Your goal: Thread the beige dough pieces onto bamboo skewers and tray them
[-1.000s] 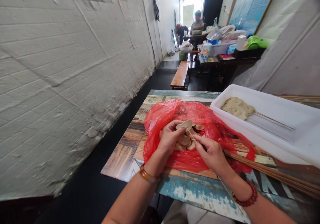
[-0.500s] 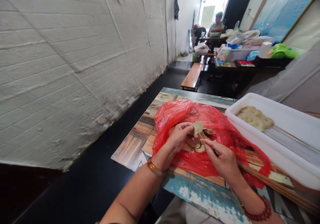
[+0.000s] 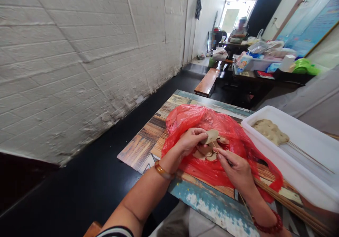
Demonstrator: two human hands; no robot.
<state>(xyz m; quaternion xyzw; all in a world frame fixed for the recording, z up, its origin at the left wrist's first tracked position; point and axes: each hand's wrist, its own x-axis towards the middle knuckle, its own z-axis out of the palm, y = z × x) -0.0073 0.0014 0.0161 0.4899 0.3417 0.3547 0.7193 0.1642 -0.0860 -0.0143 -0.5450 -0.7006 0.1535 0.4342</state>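
Note:
My left hand [image 3: 192, 140] pinches a thin, round, beige slice [image 3: 212, 137] between thumb and fingers. A thin wooden skewer [image 3: 215, 146] is gripped by my right hand [image 3: 235, 167]; its upper end meets the lower edge of that slice, and whether it has pierced it I cannot tell. Both hands are over an opened red plastic bag [image 3: 185, 115]. More beige slices [image 3: 205, 153] lie inside the bag, below my fingers. Beside my right forearm, a bundle of skewers [image 3: 288, 198] rests on the table.
On the right of the wood-patterned table [image 3: 144, 143] stands a white plastic tub [image 3: 312, 152] holding skewered beige slices [image 3: 270, 131]. Beyond are a wooden bench [image 3: 208, 81] and a cluttered table [image 3: 242, 77]. A person [image 3: 237, 34] sits farther back. A white wall [image 3: 92, 53] runs along the left.
The camera view has shifted slightly. The slice in my left hand is tilted a little differently, with the skewer still at its lower edge. Both hands keep their holds.

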